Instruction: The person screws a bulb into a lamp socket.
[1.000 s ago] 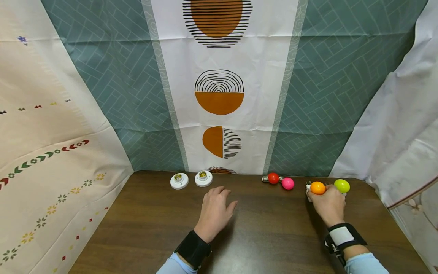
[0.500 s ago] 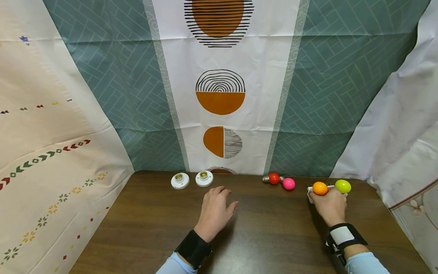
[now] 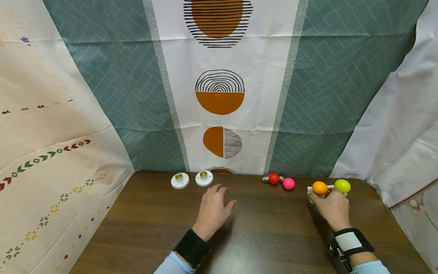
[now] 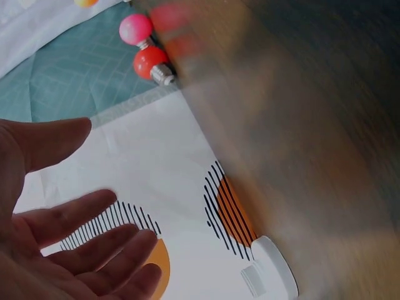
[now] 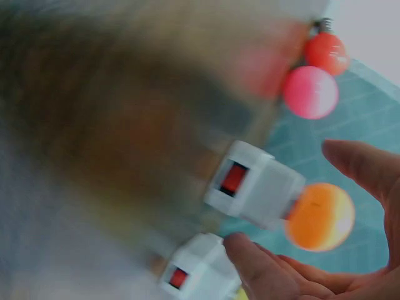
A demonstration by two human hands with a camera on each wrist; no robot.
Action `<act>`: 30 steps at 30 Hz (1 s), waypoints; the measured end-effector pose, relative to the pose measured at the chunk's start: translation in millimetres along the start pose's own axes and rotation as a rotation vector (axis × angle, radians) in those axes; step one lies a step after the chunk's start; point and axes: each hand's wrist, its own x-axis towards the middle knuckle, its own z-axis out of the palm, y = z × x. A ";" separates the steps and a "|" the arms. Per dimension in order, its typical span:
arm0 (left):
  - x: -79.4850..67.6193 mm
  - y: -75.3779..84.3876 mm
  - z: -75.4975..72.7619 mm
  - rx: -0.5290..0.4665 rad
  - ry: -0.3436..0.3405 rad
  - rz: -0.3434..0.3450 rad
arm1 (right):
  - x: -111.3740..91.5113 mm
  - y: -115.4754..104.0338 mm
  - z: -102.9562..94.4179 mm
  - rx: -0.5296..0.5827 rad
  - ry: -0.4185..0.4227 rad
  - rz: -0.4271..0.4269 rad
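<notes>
An orange bulb (image 3: pixel 319 188) sits in a white holder with a red switch (image 5: pixel 272 190) at the table's back right. Beside it, a yellow-green bulb (image 3: pixel 342 186) stands over a second white holder (image 5: pixel 203 262). Around the orange bulb's holder my right hand (image 3: pixel 333 209) is spread; the right wrist view shows thumb and fingers apart from it, with a fingertip by the second holder. My left hand (image 3: pixel 213 209) hovers over the table, fingers loose and holding nothing. Nearest to it are two round white lamp sockets (image 3: pixel 203 179).
A red bulb (image 3: pixel 274 178) and a pink bulb (image 3: pixel 288 183) lie at the back edge of the brown table (image 3: pixel 267 232). Patterned cloth (image 3: pixel 219 57) hangs behind, and pale cloths hang at both sides.
My right hand has loosened from the orange bulb's holder and drawn slightly back to the right. The holder shifted very little. My left hand stays nearly still.
</notes>
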 end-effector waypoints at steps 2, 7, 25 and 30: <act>1.5 -1.0 -2.1 -0.029 0.029 -0.024 | -2.0 -5.5 -6.0 -0.005 -0.006 -0.025; 5.7 -3.6 -5.7 -0.073 0.095 -0.061 | -9.5 -20.9 -16.3 0.023 0.027 -0.080; 7.8 -22.6 2.0 -0.062 0.139 -0.184 | -36.9 -69.1 14.9 0.045 -0.067 -0.565; 6.1 -26.5 4.9 -0.040 0.109 -0.208 | -40.9 -66.2 26.2 -0.010 -0.181 -0.594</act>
